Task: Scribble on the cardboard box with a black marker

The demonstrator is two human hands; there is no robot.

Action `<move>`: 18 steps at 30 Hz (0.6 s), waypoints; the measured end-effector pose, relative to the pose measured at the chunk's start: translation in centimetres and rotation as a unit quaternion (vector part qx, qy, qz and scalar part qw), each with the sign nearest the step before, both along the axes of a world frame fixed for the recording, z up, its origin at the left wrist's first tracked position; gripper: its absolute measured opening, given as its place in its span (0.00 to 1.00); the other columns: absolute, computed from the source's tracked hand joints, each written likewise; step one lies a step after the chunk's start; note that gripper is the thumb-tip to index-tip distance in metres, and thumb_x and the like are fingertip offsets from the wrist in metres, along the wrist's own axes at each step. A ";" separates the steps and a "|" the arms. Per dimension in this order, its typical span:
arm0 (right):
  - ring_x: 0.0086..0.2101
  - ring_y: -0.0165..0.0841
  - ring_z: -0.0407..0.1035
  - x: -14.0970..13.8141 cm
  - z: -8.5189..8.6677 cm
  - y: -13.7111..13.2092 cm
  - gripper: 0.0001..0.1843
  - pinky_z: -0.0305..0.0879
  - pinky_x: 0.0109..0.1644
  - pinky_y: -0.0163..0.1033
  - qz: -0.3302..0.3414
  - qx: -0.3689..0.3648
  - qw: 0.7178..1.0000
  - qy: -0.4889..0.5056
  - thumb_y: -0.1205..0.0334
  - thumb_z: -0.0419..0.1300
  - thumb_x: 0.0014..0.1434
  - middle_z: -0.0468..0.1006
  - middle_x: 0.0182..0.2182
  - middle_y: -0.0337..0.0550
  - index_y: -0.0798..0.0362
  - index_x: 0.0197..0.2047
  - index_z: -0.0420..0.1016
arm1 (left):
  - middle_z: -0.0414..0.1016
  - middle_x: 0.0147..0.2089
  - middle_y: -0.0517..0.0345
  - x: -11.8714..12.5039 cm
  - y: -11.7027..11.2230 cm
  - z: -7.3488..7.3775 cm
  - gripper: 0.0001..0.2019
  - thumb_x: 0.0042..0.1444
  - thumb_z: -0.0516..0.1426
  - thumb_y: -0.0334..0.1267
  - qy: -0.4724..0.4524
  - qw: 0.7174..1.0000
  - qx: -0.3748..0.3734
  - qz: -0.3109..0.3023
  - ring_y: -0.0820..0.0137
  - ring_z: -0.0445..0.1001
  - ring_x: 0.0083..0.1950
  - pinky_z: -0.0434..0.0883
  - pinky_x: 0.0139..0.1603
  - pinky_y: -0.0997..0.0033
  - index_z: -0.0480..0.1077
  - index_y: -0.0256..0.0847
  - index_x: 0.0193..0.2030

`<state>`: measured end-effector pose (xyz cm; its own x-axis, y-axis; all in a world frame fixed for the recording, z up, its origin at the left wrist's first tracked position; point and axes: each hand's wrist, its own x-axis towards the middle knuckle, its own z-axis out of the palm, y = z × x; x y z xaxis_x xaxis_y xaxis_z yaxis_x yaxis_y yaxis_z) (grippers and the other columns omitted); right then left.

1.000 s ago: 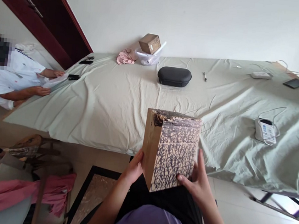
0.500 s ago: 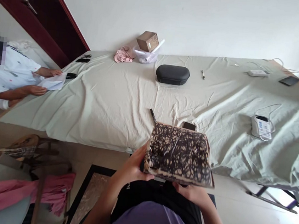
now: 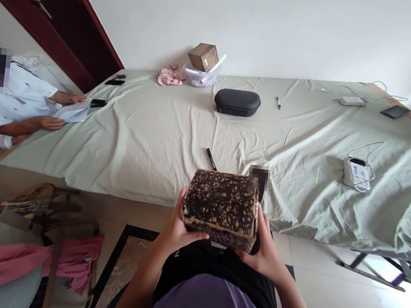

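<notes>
Just in front of the person's lap, at the near edge of a long table draped in a pale green sheet (image 3: 148, 138), both bare hands hold a cardboard box covered in dense black scribbles (image 3: 221, 207). The left hand (image 3: 177, 232) clasps the box's left side, fingers curled under the bottom edge and the thumb laid along the lower front face. The right hand (image 3: 263, 251) cups the right side from below, its fingers (image 3: 261, 222) pressed flat up the right wall and closed against it. Both forearms rise from the bottom of the view and angle inward, wrists bent so that the box's scribbled top face tilts toward the camera. The box is lifted clear of the table and hangs just over its near edge.

On the sheet just beyond the box lies a black marker pen (image 3: 211, 159), and beside the box's far right corner is a small dark blurred object (image 3: 260, 177). Further back sits a black oval zip case (image 3: 237, 102). A white device with a cable (image 3: 356, 174) rests to the right. At the far left end of the table, another person in a white shirt (image 3: 12, 104) holds a sheet of paper (image 3: 72, 112).
</notes>
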<state>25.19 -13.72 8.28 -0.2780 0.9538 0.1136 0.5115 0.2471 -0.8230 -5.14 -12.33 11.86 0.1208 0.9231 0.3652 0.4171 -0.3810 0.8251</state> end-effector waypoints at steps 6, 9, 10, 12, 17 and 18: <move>0.74 0.59 0.44 -0.7 0.7 -0.3 0.62 0.51 0.76 0.64 0.013 0.025 0.998 0.047 0.47 0.70 0.58 0.49 0.73 0.54 0.44 0.82 0.35 | 0.55 0.77 0.38 -0.8 1.1 3.0 0.34 0.57 0.70 0.36 0.016 0.990 0.139 -0.032 0.52 0.60 0.78 0.72 0.68 0.45 0.58 0.51 0.64; 0.73 0.58 0.45 -0.8 1.2 -0.3 0.61 0.53 0.76 0.62 0.005 0.052 0.997 0.053 0.48 0.71 0.58 0.49 0.71 0.52 0.42 0.82 0.37 | 0.58 0.75 0.38 -0.9 1.3 3.8 0.25 0.57 0.71 0.39 0.053 0.991 0.126 -0.009 0.51 0.63 0.76 0.72 0.68 0.45 0.65 0.46 0.57; 0.73 0.58 0.46 -0.7 1.2 -0.4 0.61 0.53 0.76 0.61 -0.001 0.055 0.997 0.054 0.48 0.71 0.58 0.49 0.71 0.52 0.42 0.82 0.37 | 0.59 0.74 0.39 -0.8 1.3 3.9 0.22 0.57 0.70 0.40 0.052 0.992 0.115 -0.005 0.51 0.65 0.75 0.74 0.66 0.47 0.67 0.45 0.54; 0.72 0.58 0.47 -0.6 0.9 -0.7 0.61 0.53 0.75 0.62 -0.013 0.047 0.997 0.057 0.47 0.71 0.58 0.51 0.69 0.52 0.42 0.82 0.38 | 0.60 0.74 0.40 -0.7 1.4 3.7 0.17 0.59 0.69 0.42 0.047 0.996 0.077 -0.009 0.51 0.68 0.73 0.76 0.63 0.51 0.70 0.44 0.49; 0.67 0.57 0.58 -0.8 -1.8 -2.3 0.57 0.61 0.70 0.65 -0.081 -0.054 0.987 0.129 0.41 0.71 0.58 0.57 0.65 0.52 0.42 0.81 0.46 | 0.61 0.76 0.43 0.4 1.9 2.4 0.25 0.62 0.66 0.48 0.028 0.993 -0.109 -0.019 0.52 0.66 0.75 0.73 0.68 0.46 0.67 0.49 0.62; 0.65 0.57 0.60 -0.9 -2.4 -2.5 0.55 0.64 0.68 0.65 -0.100 -0.074 0.980 0.153 0.41 0.70 0.59 0.58 0.64 0.52 0.41 0.81 0.47 | 0.58 0.78 0.43 0.9 1.8 1.9 0.35 0.62 0.66 0.50 0.018 0.989 -0.146 -0.014 0.52 0.64 0.76 0.70 0.71 0.44 0.58 0.52 0.72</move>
